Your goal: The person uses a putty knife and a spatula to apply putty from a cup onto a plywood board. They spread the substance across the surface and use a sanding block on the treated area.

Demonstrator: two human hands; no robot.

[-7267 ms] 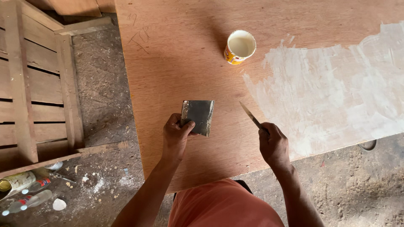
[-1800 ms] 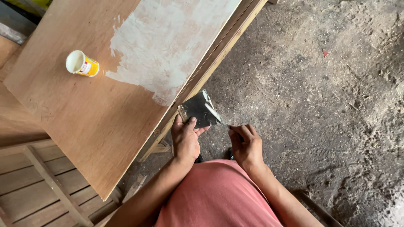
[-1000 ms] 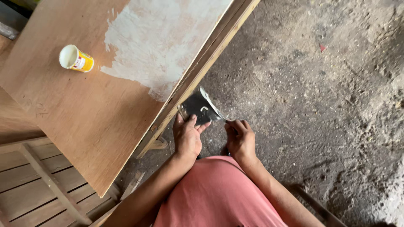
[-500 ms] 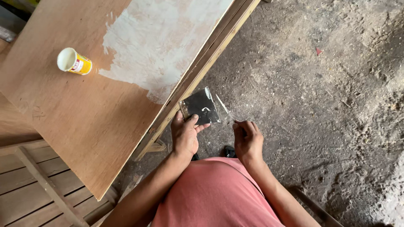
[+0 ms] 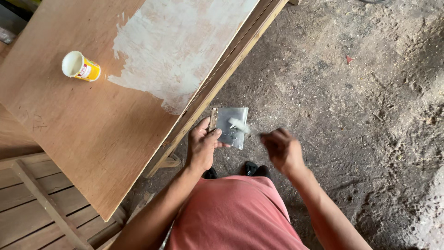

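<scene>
A flat metal scraper plate [image 5: 230,127] is gripped along its edge by the left hand [image 5: 203,146], just off the plywood board's [image 5: 92,125] edge. The blurred right hand [image 5: 282,149] is closed on a putty-tipped blade [image 5: 240,125] touching it.

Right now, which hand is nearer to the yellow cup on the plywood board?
Left. The left hand holds a metal scraper just off the board's edge, below and right of the yellow cup. The right hand is farther right, over the dirt floor.
</scene>
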